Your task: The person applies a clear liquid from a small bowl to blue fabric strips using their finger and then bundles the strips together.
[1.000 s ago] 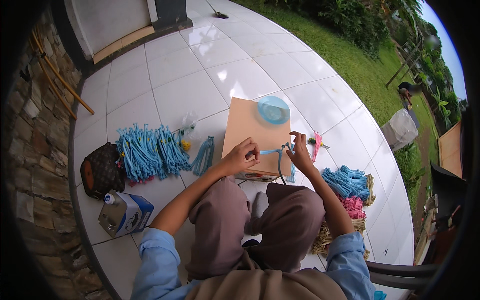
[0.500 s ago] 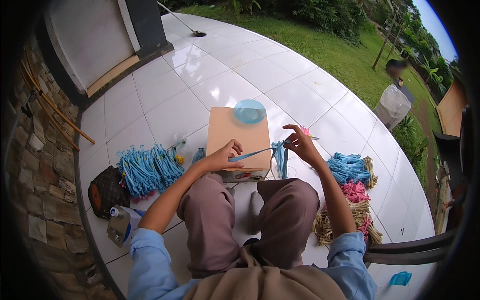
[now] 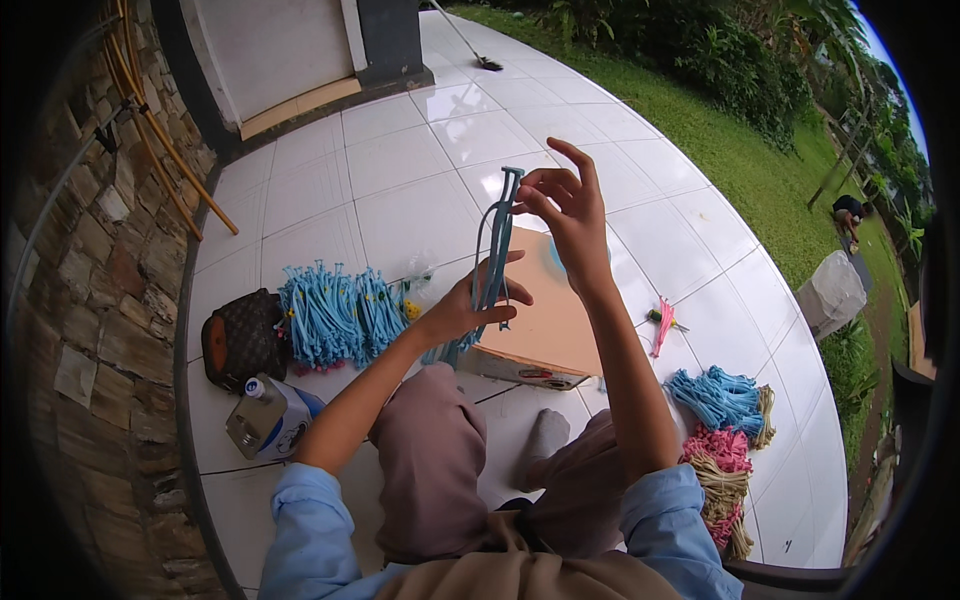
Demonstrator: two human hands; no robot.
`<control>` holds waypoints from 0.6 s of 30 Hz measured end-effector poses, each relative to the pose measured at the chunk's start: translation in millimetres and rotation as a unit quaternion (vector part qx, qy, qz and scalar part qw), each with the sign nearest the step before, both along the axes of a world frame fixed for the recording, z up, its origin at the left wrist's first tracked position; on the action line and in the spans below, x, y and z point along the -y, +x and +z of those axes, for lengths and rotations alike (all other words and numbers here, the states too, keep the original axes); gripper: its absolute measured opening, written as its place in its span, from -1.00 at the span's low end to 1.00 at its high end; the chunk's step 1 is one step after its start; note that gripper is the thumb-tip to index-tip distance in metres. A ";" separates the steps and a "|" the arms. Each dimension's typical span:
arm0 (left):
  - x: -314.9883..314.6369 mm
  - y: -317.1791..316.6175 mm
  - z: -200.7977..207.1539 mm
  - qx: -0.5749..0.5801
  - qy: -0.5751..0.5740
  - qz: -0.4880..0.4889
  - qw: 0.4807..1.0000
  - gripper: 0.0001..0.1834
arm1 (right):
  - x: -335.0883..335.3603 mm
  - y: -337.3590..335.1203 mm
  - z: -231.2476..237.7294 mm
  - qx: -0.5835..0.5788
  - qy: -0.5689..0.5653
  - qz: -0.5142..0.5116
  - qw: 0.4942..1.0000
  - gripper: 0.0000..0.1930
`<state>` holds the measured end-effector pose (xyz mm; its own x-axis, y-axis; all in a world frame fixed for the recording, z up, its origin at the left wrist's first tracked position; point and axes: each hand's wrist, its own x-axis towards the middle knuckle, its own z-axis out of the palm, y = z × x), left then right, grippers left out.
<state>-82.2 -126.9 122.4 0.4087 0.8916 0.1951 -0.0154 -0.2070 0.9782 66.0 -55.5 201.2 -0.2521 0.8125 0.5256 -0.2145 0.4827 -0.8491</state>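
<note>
Several narrow blue straps with small T-shaped ends (image 3: 497, 245) hang upright between my hands, above the cardboard box. My right hand (image 3: 568, 205) is raised and pinches them near their top end, its index finger sticking up. Lower down, my left hand (image 3: 470, 305) is partly closed around the same straps, with some fingers stretched out past them. A tan sheet covers the top of the box (image 3: 545, 315) in front of my knees. On its far side stands a translucent blue bowl (image 3: 555, 257), mostly hidden behind my right hand and wrist.
Blue strap bundles (image 3: 335, 315) lie at left beside a brown bag (image 3: 243, 340) and a plastic jug (image 3: 270, 415). At right are more blue bundles (image 3: 715, 400), pink ones (image 3: 718, 450) and beige ones (image 3: 720, 482). A pink strap bunch (image 3: 662, 325) lies beyond the box. Someone crouches on the grass (image 3: 850, 215).
Both hands have risen, the right one most, bringing the blue straps from lying low across the box to hanging upright. The view has turned, and the blue strap bunch beside the box has left its place.
</note>
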 end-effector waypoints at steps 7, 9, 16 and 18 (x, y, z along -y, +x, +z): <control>34.9 -104.7 -177.4 -0.056 -0.243 0.405 0.880 -0.47 | 39.5 -133.1 -220.7 0.080 -0.254 0.045 0.963 -0.55; 52.8 -106.7 -243.7 -0.112 -0.234 0.404 0.877 -0.50 | 61.8 -138.2 -307.5 0.117 -0.308 0.038 0.943 -0.54; 26.1 -92.6 -309.0 -0.249 -0.152 0.353 0.889 -0.51 | 67.6 -135.3 -390.1 0.219 -0.385 -0.130 0.887 -0.50; 5.7 -87.2 -315.6 -0.300 -0.160 0.307 0.889 -0.48 | 60.0 -133.8 -401.7 0.251 -0.371 -0.171 0.877 -0.47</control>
